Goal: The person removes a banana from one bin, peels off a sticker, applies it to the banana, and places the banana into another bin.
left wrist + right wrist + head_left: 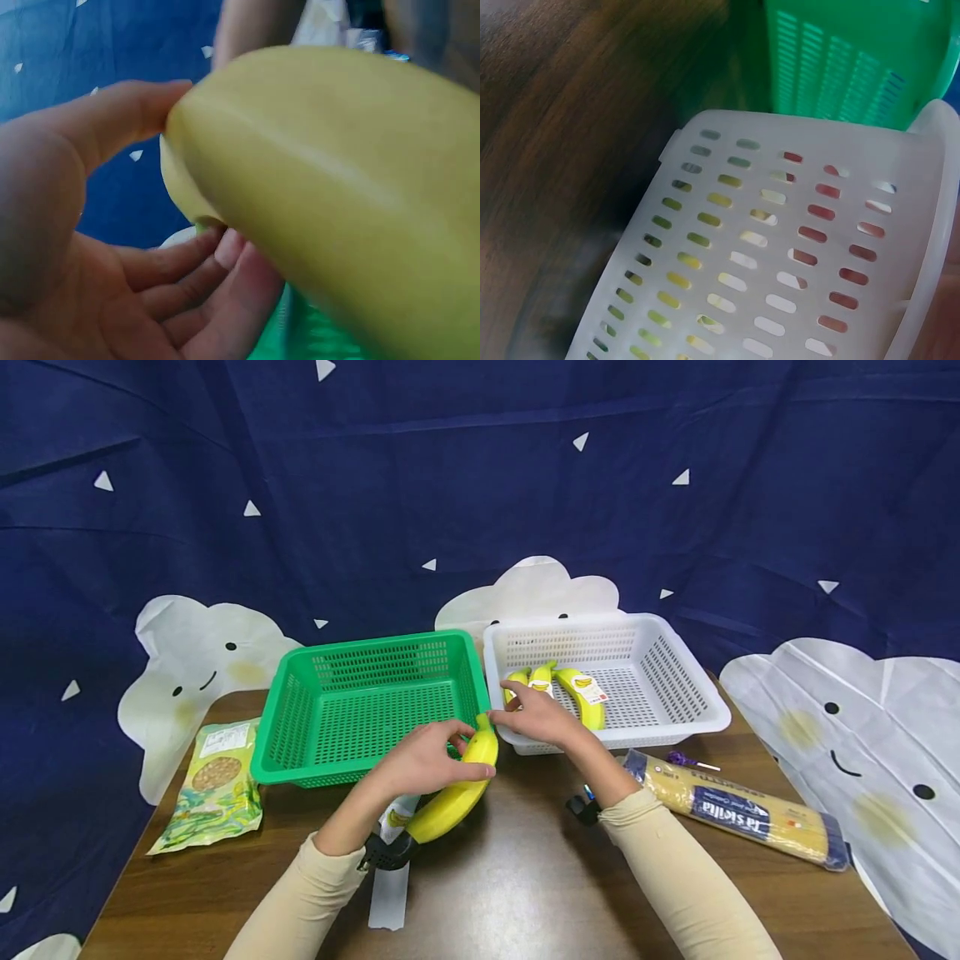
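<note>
My left hand (427, 760) grips a large yellow banana (453, 806), thumb on one side and fingers curled round the other. In the left wrist view, the banana (322, 172) fills much of the picture beside the palm. My right hand (540, 714) reaches over the near left corner of the white basket (705, 722), thumb and index finger apart. Beside its fingers, inside that basket, lie smaller yellow bananas (592, 714) with labels; its other fingertips are hidden. In the right wrist view, the slotted basket wall (780, 247) hides most of this hand.
Left of the white basket stands a green basket (367, 772). A green and yellow bag (213, 785) lies at the table's left. On the right are a pasta packet (738, 810) and a purple-wrapped lollipop (681, 758). A pale strip (388, 893) lies near my left wrist.
</note>
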Tool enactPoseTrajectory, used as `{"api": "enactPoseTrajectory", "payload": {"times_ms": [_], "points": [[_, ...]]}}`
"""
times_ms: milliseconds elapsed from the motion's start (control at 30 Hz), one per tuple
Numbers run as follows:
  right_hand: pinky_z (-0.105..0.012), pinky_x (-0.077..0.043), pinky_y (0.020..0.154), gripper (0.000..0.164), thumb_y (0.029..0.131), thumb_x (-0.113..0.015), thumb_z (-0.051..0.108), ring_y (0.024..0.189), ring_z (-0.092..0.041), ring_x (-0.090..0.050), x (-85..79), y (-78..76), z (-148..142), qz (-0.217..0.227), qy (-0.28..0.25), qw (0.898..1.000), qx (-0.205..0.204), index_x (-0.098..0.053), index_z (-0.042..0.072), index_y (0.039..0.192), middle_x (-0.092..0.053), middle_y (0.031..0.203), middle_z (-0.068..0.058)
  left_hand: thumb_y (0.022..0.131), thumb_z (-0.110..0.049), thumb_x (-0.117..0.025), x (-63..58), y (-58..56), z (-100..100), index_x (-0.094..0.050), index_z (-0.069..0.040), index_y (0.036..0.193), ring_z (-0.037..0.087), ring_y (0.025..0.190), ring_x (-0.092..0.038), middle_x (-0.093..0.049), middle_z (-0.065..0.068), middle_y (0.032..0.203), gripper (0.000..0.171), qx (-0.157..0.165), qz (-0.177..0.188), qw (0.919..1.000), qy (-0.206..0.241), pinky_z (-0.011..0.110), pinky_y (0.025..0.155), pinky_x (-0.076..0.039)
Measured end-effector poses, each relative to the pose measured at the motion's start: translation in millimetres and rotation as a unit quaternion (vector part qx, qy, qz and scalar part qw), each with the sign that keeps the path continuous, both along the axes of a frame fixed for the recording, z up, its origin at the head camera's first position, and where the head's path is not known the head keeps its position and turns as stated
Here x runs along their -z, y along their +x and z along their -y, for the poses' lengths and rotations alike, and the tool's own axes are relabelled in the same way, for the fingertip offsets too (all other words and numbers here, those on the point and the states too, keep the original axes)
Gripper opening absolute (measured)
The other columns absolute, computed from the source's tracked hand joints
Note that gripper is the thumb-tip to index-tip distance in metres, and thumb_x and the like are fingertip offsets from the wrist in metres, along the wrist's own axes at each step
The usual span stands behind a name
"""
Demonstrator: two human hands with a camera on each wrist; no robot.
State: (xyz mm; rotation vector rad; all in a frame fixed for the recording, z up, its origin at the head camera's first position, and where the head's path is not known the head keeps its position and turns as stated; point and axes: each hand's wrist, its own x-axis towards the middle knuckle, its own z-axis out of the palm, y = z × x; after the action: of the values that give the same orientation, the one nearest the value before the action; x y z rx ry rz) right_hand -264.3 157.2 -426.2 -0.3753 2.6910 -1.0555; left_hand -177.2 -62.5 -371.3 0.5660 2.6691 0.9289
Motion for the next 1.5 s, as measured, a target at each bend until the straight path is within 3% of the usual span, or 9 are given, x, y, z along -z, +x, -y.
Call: {"api": "enactPoseTrajectory", "payload": {"times_ms": [167, 367, 667, 900, 1167, 1400, 1500], "points": [[-0.040, -0.050, 0.078, 0.083, 0.084, -0.061, 0.061, 0.094, -0.023, -0.060, 2.3, 1.3, -5, -0.001, 0.009, 1.000, 0.004, -0.037, 0.012, 0.147, -0.062, 0.110, -0.010, 0.071, -0.062, -0.074, 27.3, 18.6, -18, -0.060, -0.009, 0.113, 0.009, 0.069, -0.054, -0.058, -0.009, 0.076, 0.068, 0.009, -0.031, 0.9993, -0.021, 0.027, 0.058, -0.044], [-0.041, -0.049, 0.080, 0.086, 0.082, -0.060, 0.064, 0.095, -0.024, -0.059, 1.0, 1.5, -1, 0.000, 0.007, 1.000, 0.000, -0.037, 0.014, 0.147, -0.062, 0.111, -0.010, 0.068, -0.059, -0.077, 52.8, 34.6, -33, -0.056, -0.009, 0.095, 0.011, 0.056, -0.051, -0.053, -0.003, 0.067, 0.061, 0.000, 0.001, 0.9993, -0.036, 0.027, 0.049, -0.042], [-0.043, -0.048, 0.082, 0.082, 0.084, -0.059, 0.061, 0.098, -0.025, -0.058, -2.6, 3.9, 2, 0.002, 0.015, 1.000, 0.012, -0.037, 0.015, 0.147, -0.061, 0.113, -0.010, 0.067, -0.060, -0.079, 81.7, 38.5, -42, -0.055, -0.004, 0.102, 0.015, 0.060, -0.050, -0.052, 0.001, 0.070, 0.070, -0.031, 0.014, 0.9966, -0.076, 0.029, 0.052, -0.041], [-0.043, -0.048, 0.083, 0.080, 0.085, -0.058, 0.062, 0.097, -0.024, -0.058, -2.7, 5.5, 4, -0.013, 0.022, 1.000, 0.006, -0.039, 0.014, 0.146, -0.061, 0.111, -0.009, 0.066, -0.059, -0.080, 92.9, 37.7, -39, -0.051, -0.004, 0.111, 0.016, 0.065, -0.053, -0.055, 0.002, 0.076, 0.077, -0.036, 0.010, 0.9972, -0.065, 0.030, 0.056, -0.043], [-0.048, -0.046, 0.090, 0.076, 0.092, -0.049, 0.060, 0.109, -0.027, -0.056, -4.3, 19.0, 5, -0.111, 0.124, 0.986, -0.010, -0.039, 0.008, 0.146, -0.055, 0.132, -0.011, 0.067, -0.063, -0.077, 97.1, 39.3, -37, -0.056, -0.006, 0.113, 0.018, 0.076, -0.060, -0.063, 0.005, 0.089, 0.076, -0.018, 0.000, 0.9977, -0.065, 0.030, 0.061, -0.046], [-0.048, -0.047, 0.088, 0.078, 0.090, -0.050, 0.062, 0.113, -0.026, -0.055, -4.1, 23.5, 8, -0.153, 0.143, 0.978, -0.018, -0.037, 0.011, 0.147, -0.051, 0.137, -0.009, 0.073, -0.058, -0.076, 98.2, 40.7, -33, -0.055, -0.006, 0.116, 0.009, 0.055, -0.052, -0.054, -0.006, 0.065, 0.072, -0.009, 0.014, 0.9990, -0.041, 0.026, 0.054, -0.043], [-0.047, -0.047, 0.085, 0.081, 0.087, -0.049, 0.068, 0.109, -0.025, -0.056, -2.7, 24.9, 8, -0.159, 0.145, 0.976, -0.026, -0.038, 0.016, 0.148, -0.052, 0.135, -0.009, 0.075, -0.055, -0.076, 98.8, 40.0, -32, -0.055, -0.006, 0.117, 0.006, 0.058, -0.052, -0.054, -0.008, 0.068, 0.068, -0.008, 0.014, 0.9996, -0.023, 0.026, 0.055, -0.044]]}}
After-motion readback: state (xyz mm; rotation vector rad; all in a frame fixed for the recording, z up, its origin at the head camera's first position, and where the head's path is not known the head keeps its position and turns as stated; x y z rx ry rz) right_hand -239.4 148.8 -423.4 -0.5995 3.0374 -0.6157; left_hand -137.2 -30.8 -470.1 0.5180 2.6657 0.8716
